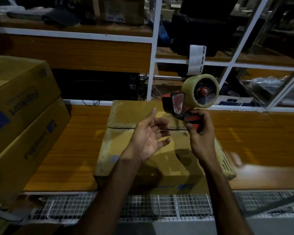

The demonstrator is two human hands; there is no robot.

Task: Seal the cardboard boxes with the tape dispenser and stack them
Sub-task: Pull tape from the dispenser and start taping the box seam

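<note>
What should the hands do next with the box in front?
Probably lower the tape dispenser, gripped by the right hand, to the far end of the box seam. The flaps look closed, the dispenser is raised above them, and the left hand is open and free to steady it.

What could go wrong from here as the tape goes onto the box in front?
1. The left hand hangs open over the box seam, beside the tape dispenser's cutter end; it could get nicked.
2. The flaps look closed, but nothing presses them down, so they may spread under the tape.
3. The box overhangs the table edge slightly; pushing hard could tip or slide it.
</note>
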